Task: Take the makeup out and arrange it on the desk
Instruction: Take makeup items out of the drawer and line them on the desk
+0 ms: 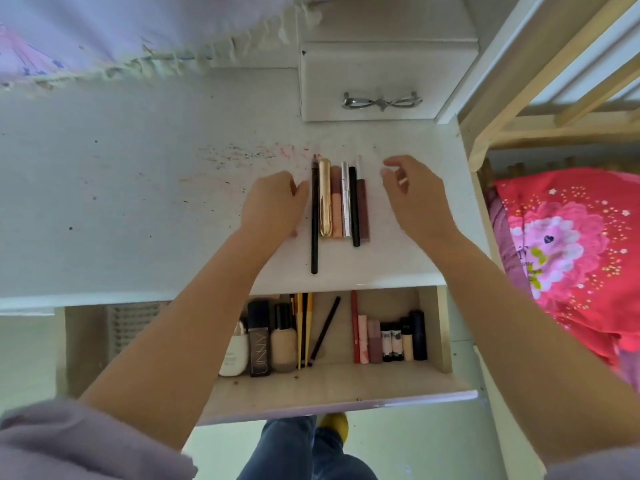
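The left hand [273, 202] is laid on the counter [138, 202], empty, fingers just beside a long black pencil [314, 220]. 6 makeup sticks [341, 202] are lined up side by side. The right hand [414, 194] is held loosely released, grasping nothing. More makeup is kept in the drawer [346, 393] below.

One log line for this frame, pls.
left hand: open, beside pencil | right hand: open, empty | makeup row: on desk | drawer: open, stocked

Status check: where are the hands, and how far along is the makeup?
Both hands empty: left hand against the row, right hand hovering beside it. Six makeup sticks lined up on desk. More left in open drawer. Nothing blocking.
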A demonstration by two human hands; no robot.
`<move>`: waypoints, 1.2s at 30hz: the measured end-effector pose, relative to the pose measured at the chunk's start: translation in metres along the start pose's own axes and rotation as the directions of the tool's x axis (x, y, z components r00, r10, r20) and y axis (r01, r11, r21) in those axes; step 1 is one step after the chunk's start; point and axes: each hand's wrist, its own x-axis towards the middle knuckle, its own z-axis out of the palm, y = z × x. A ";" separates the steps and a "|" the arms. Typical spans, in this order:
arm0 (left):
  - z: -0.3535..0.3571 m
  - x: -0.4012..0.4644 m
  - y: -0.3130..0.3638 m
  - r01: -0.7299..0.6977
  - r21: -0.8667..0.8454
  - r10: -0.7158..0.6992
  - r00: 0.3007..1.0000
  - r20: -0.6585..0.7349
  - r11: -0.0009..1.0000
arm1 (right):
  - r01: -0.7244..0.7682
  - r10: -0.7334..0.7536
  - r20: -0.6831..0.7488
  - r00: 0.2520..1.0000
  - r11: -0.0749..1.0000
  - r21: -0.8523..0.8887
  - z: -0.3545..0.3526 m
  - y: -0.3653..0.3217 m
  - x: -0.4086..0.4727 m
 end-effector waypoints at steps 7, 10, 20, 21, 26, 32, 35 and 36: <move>0.068 -0.147 -0.060 -0.008 -0.115 0.033 0.974 0.223 0.993 | -0.069 0.103 0.273 0.956 0.989 -0.133 0.042 0.050 -0.160; 0.119 -0.144 -0.068 -0.032 0.212 -0.049 0.928 0.369 0.977 | -0.139 0.282 0.320 0.904 0.904 -0.403 0.082 0.070 -0.157; 0.145 -0.113 -0.060 -0.091 0.435 -0.093 0.919 0.383 0.896 | -0.123 0.263 0.262 0.928 0.884 -0.452 0.109 0.077 -0.142; 0.138 -0.121 -0.061 -0.080 0.372 -0.074 0.921 0.382 0.925 | -0.116 0.235 0.277 0.932 0.915 -0.386 0.102 0.071 -0.148; 0.075 -0.159 -0.061 -0.189 -0.055 0.197 0.956 0.219 0.980 | 0.019 0.011 0.312 0.950 0.996 -0.090 0.038 0.033 -0.167; -0.018 -0.083 -0.024 -0.233 -0.257 0.210 0.971 -0.115 0.938 | 0.057 -0.058 0.003 0.998 0.992 0.108 -0.028 -0.004 -0.074; -0.022 -0.017 -0.013 -0.131 -0.193 0.113 0.988 -0.103 0.972 | 0.009 -0.008 0.034 0.999 1.000 -0.014 -0.023 -0.002 -0.010; -0.019 0.002 -0.011 -0.097 -0.175 0.083 0.993 -0.084 0.980 | -0.019 0.021 0.051 0.998 0.999 -0.050 -0.016 0.002 0.007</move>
